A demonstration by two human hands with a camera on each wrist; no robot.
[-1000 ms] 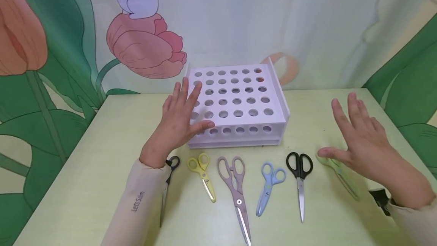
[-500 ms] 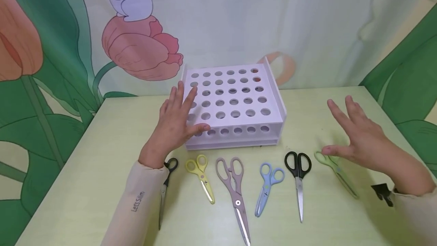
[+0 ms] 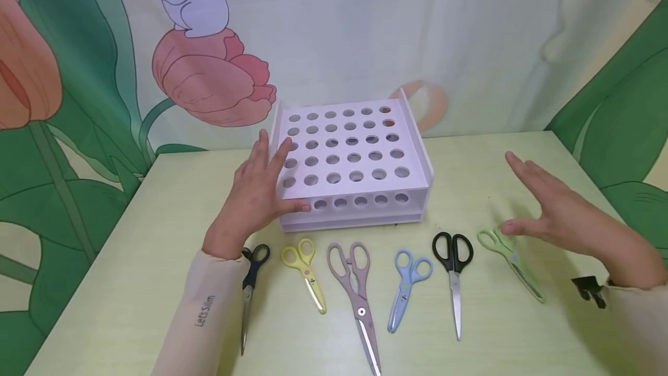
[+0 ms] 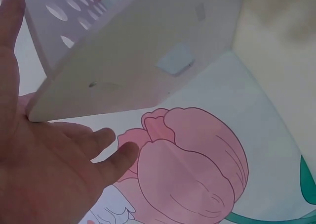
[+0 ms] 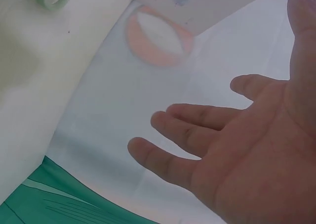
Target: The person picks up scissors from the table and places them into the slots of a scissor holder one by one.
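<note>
White rack (image 3: 344, 167) full of holes sits in the far middle of the table (image 3: 135, 283). The left hand (image 3: 257, 196) is at its left side, fingers wide, maybe to keep it still; I can't tell how hard it touches. The right hand (image 3: 563, 213) hangs near the green scissors (image 3: 515, 260), fingers straight, holding nothing. Dark blue scissors (image 3: 253, 274), yellow scissors (image 3: 308, 275), purple scissors (image 3: 360, 300), light blue scissors (image 3: 404, 293) and black scissors (image 3: 455, 280) lie apart nearby, handles far, perhaps so each one is easy to see.
</note>
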